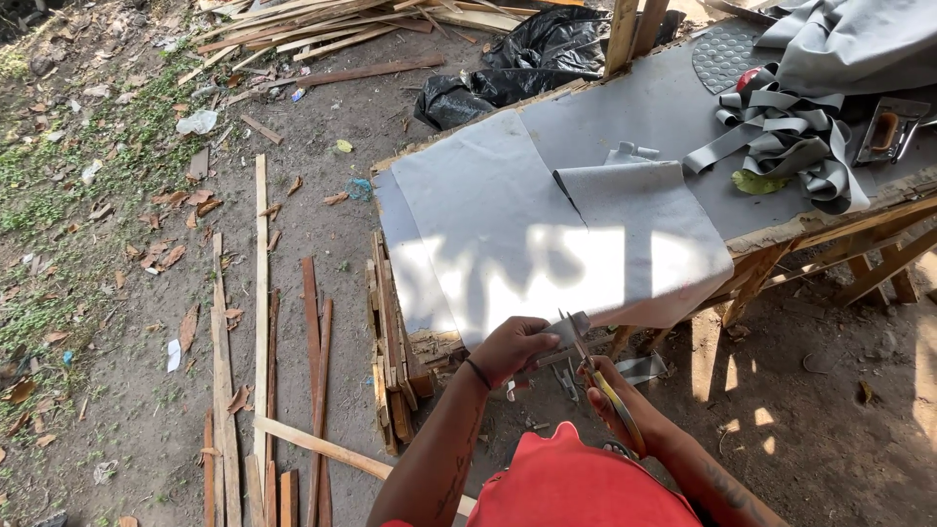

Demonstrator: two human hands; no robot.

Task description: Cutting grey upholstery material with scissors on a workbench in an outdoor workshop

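A large grey sheet of vinyl-like material [508,215] lies over the near end of a wooden workbench [771,234] and hangs over its edge; a long cut runs up its middle. My left hand [512,348] pinches the sheet's near edge. My right hand [610,395] grips a pair of scissors [586,356] with yellow-trimmed handles, the blades pointing up at the sheet's near edge beside my left hand.
Several grey strips [791,141] are piled on the bench's right part, with a metal hand tool [888,129] beyond them and grey cloth [859,39] at the far corner. Black plastic [527,59] lies behind the bench. Loose wooden slats [262,293] lie on the dirt at the left.
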